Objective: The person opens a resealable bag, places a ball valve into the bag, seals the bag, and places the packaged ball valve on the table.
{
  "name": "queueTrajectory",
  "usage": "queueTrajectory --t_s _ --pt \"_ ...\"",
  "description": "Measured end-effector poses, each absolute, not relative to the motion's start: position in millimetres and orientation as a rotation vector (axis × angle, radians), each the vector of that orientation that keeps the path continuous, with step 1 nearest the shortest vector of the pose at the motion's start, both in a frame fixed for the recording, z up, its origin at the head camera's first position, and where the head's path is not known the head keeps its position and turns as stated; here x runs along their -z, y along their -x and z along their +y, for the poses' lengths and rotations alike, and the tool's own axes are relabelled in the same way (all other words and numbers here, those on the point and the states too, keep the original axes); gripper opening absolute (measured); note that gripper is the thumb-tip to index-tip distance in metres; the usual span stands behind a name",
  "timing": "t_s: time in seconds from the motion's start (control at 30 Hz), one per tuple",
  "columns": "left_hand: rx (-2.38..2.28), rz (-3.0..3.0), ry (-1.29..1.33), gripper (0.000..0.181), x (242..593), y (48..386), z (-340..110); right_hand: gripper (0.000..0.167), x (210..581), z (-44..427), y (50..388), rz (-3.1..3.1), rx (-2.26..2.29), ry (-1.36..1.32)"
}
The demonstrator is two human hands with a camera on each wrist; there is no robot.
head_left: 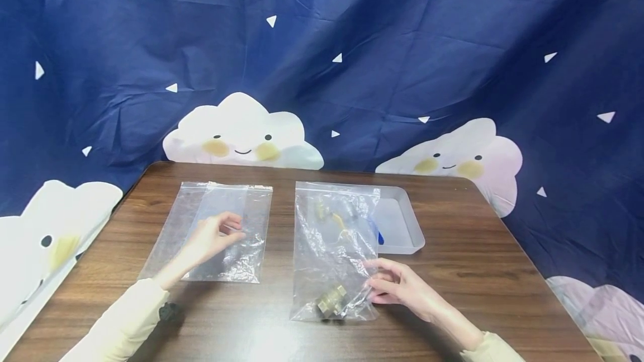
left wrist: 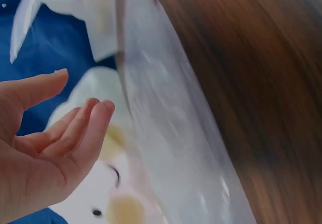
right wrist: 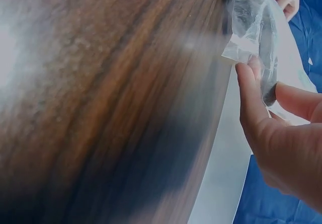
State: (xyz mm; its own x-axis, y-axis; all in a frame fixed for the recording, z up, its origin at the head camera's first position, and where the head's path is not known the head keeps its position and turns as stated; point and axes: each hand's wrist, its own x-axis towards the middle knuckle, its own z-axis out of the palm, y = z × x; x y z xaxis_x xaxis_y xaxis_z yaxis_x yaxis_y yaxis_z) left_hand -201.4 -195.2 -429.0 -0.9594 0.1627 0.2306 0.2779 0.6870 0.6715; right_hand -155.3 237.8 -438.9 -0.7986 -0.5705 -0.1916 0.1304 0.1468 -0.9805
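A dark blue backdrop [head_left: 352, 21], printed with white triangles and smiling clouds, fills everything beyond the table. Against it stands a wood-grain tabletop [head_left: 468, 250] with rounded far corners, glossy enough to throw back a patch of light at its near side. On its left part lie clear zip-seal bags [head_left: 254, 247], flat and seeming to overlap (their edges are hard to sort out). To the right, near them but apart, is another clear zip-seal bag [head_left: 317, 256], its seal strip at the far end. Its upper right part overlaps a translucent white tray [head_left: 405, 225], which shows partly through the film.

The right hand [head_left: 405, 289] is at the near right edge of that bag, thumb and fingertips almost together with the film pinched between them. The left hand [head_left: 213, 239] is over the flat bags, thumb parted from gently bent fingers and nothing in its grasp.

A chunky brass fitting [head_left: 332, 301] sits inside the right-hand bag, in its near end. Smaller pieces appear at the tray: a yellow lever [head_left: 339, 221], seen through the film, and a blue handle [head_left: 379, 237] just beside the bag's edge.
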Motion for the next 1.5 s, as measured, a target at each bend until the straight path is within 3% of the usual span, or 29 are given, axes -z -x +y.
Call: queueTrajectory --t_s 0.6,1.5 --pt "0.823 -2.785 0.127 0.042 439 211 -265 0.055 437 257 150 1.956 1.701 0.402" --pt "0.766 -2.991 0.043 0.056 445 218 -277 0.051 432 298 140 2.062 1.712 0.346"
